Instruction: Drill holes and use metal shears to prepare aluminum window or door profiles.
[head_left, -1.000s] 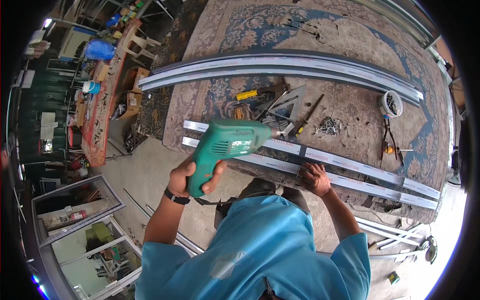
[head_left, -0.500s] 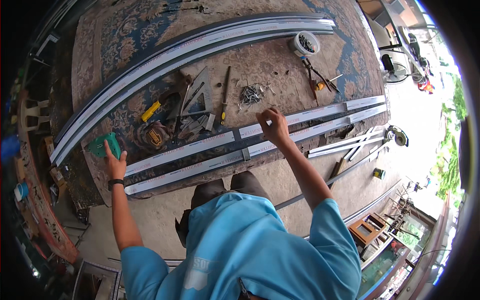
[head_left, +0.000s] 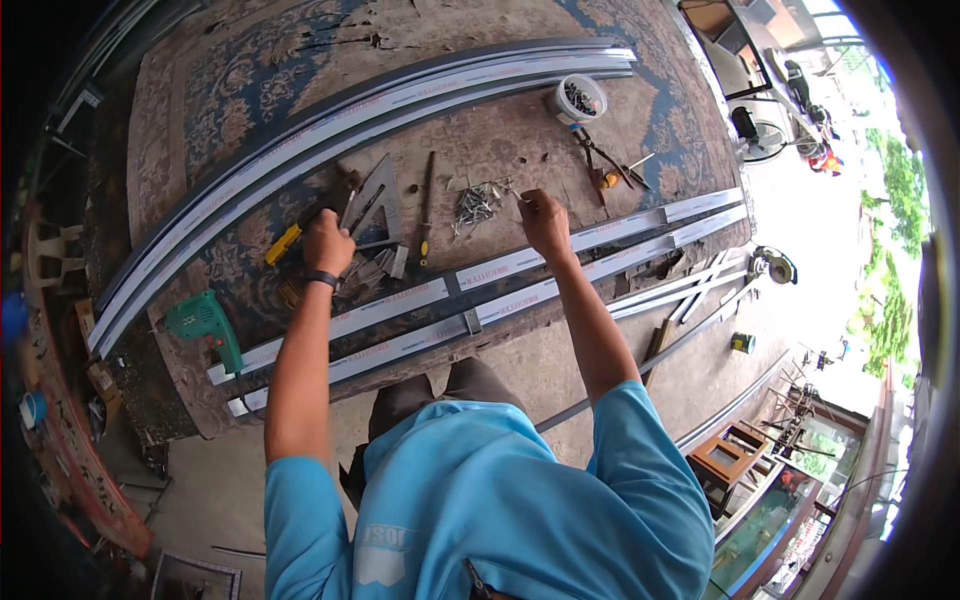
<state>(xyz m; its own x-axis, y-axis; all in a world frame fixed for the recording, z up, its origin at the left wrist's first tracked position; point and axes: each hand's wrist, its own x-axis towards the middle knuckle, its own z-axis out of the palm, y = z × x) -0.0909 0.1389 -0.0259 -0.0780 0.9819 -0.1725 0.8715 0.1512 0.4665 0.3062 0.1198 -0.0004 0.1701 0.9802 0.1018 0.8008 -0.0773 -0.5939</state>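
My left hand (head_left: 328,246) is closed over the tools beside a metal set square (head_left: 378,205). A thin metal shaft shows just above its fingers, but what it grips is hidden. Left of it, the green power drill (head_left: 203,322) lies untouched at the table's edge, its handle by the ends of the strips. My right hand (head_left: 545,225) hovers by a loose pile of screws (head_left: 478,203), thumb and fingers pinched together. Anything between those fingertips is too small to make out. Two film-covered metal strips (head_left: 395,303) run along the near edge, below both hands.
More long strips (head_left: 300,135) lie across the far side of the carpet-covered table (head_left: 480,115). A white tub of screws (head_left: 580,98), pliers (head_left: 600,160), a yellow-handled tool (head_left: 284,244) and a thin rod with a yellow end (head_left: 428,205) lie about. Metal lengths (head_left: 690,290) stand off the right edge.
My left hand has let go of the drill and moved right to the tools by the set square. My right hand stays pinched near the screws. The view has shifted a little.
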